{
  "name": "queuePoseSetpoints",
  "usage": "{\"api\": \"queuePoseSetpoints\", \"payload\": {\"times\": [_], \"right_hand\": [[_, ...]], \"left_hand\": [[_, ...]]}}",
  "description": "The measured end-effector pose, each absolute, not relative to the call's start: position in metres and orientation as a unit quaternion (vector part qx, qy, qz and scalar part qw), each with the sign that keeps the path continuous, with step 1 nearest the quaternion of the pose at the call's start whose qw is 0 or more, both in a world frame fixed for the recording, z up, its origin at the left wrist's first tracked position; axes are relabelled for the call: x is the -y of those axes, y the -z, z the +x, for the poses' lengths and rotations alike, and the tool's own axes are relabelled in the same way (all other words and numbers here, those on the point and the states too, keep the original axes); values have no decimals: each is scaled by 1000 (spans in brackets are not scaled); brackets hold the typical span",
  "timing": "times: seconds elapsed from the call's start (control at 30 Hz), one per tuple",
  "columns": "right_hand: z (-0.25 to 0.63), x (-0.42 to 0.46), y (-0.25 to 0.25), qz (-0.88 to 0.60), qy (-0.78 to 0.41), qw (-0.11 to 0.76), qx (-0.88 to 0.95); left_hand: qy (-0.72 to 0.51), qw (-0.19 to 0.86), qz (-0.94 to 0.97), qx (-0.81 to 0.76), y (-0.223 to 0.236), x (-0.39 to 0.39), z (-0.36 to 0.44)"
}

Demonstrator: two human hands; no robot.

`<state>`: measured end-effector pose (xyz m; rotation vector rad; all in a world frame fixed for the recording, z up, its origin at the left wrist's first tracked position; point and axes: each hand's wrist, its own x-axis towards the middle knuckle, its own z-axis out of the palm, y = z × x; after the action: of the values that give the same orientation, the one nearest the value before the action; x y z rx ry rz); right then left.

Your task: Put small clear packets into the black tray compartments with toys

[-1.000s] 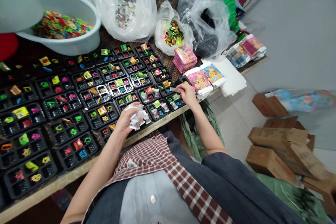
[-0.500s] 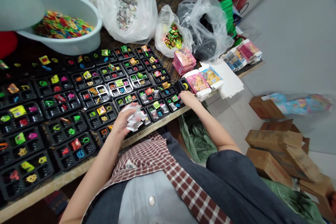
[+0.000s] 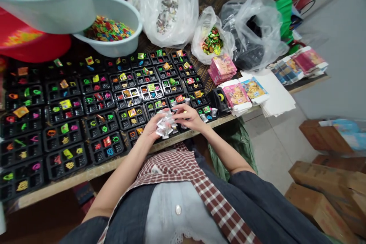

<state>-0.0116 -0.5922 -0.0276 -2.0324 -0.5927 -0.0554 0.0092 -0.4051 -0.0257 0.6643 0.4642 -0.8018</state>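
Observation:
My left hand is closed around a bunch of small white sachets above the front edge of the table. At the right side of that bunch, my right hand pinches with its fingertips at a sachet; the fingers partly hide it. Beneath and around both hands lie black compartment trays with small colourful plastic pieces and wrapped packets in them. In the tray nearest the right end, white sachets lie beside a blue piece.
Behind the trays stand a pale blue basin of coloured pieces, a clear bag of white sachets and a smaller bag of shiny packets. Right of the trays are a tape dispenser and printed boxes. Cardboard boxes fill the floor at right.
My right hand has moved from the rightmost tray to the sachets in my left hand. Another white sachet now shows in that tray. The view has swung left.

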Motion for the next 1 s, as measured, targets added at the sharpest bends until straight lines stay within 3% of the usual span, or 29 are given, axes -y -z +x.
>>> {"api": "queuePoseSetpoints", "payload": {"times": [0.17,0.3,0.4,0.5,0.63,0.73,0.83,1.0], "right_hand": [[-6,581,26,-829,8,499,252],[13,607,16,-834,67,529,140],[41,645,18,-903,100,413,58],[64,675,31,-964,44,263,13],[71,685,49,-981,-35,191,3],[59,673,50,-976,15,217,7],[37,647,40,-942,85,319,54],[7,595,22,-852,12,456,257]], "left_hand": [[372,838,307,-255,23,404,9],[368,832,318,-268,21,397,11],[357,835,321,-270,22,391,14],[355,838,318,-266,23,386,17],[341,848,308,-264,25,384,17],[342,852,294,-265,26,382,17],[354,851,279,-269,25,384,17],[371,851,252,-274,19,394,18]]}}
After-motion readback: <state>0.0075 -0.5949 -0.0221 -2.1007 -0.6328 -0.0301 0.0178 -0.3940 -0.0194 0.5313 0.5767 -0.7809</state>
